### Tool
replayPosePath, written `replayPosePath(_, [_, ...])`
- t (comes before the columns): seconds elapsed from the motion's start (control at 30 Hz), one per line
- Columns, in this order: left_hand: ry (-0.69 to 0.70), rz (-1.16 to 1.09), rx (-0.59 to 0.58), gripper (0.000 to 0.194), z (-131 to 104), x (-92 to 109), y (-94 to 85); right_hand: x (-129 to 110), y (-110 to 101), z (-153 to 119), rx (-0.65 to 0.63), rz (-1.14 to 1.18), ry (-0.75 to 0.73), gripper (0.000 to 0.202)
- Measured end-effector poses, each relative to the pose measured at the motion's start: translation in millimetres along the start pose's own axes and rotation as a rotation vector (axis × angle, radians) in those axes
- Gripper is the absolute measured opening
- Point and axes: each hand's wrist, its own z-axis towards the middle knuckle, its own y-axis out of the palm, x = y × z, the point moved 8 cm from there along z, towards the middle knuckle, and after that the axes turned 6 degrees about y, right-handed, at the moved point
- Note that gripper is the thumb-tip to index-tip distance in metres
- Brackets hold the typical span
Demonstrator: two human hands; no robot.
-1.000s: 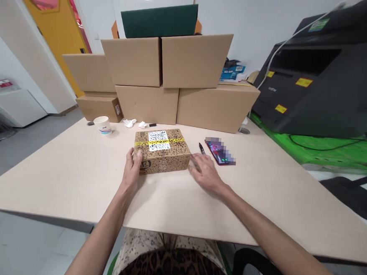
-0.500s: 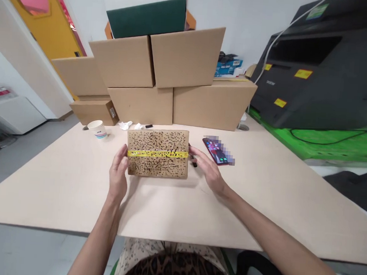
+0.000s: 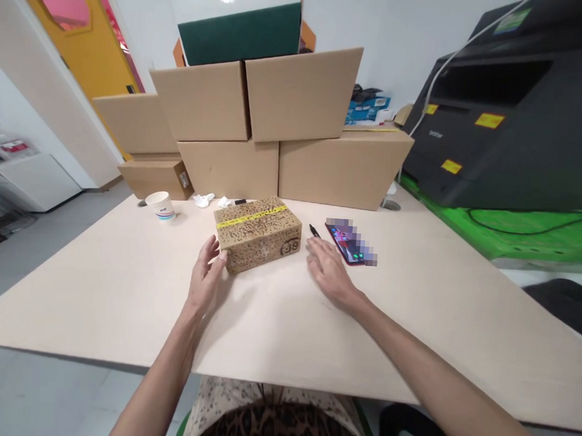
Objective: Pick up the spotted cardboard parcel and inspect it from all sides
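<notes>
A small cardboard box (image 3: 260, 236), covered in black specks and crossed by yellow tape, rests on the table with its top and front side showing. My left hand (image 3: 207, 272) is at its front left corner, fingers apart; whether the fingertips touch the box is hard to tell. To the right of the box, my right hand (image 3: 330, 270) is spread low over the table, open and apart from the box. Just beyond its fingers lies a black marker (image 3: 314, 231). A phone (image 3: 344, 243) with a lit, partly pixelated screen lies right of the marker.
Stacked cardboard boxes (image 3: 331, 171) line the table's back edge. A paper cup (image 3: 160, 206) stands at the back left, with crumpled tissues (image 3: 203, 200) near it. A large black printer (image 3: 507, 127) sits on a green surface (image 3: 519, 227) at the right.
The speckled box has gone from being held tilted up between both hands to lying on the table, turned slightly. My right hand has come away from it.
</notes>
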Motion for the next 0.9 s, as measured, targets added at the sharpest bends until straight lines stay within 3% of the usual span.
replayPosePath(0.17, [-0.028, -0.054, -0.126, 0.078, -2, -5, 16.8, -12, 20, -1, -0.068, 0.361, -0.012, 0.074])
replayPosePath(0.37, [-0.052, -0.073, -0.11, 0.077, -2, -7, 16.2, 0, 31, 19, -0.118, 0.728, 0.132, 0.093])
replayPosePath(0.43, [-0.004, -0.091, -0.079, 0.074, -1, -2, 11.8, -5, 23, 19, -0.112, 0.769, 0.104, 0.092])
replayPosePath(0.6, [0.23, -0.126, 0.19, 0.073, -1, 21, -17.2, -32, -26, 5, 0.042, 0.938, -0.058, 0.078])
replayPosePath(0.67, [0.27, -0.161, 0.196, 0.077, 1, 25, -18.4, -41, -42, 4, 0.08, 0.99, -0.113, 0.074])
replayPosePath(0.77, [0.203, -0.207, 0.113, 0.081, 11, 21, -7.5, -41, -45, 9, 0.084, 1.014, -0.09, 0.075])
replayPosePath(0.9, [0.0, -0.216, 0.057, 0.083, 23, 3, 8.2, -20, -18, 13, 0.026, 1.01, 0.109, 0.08])
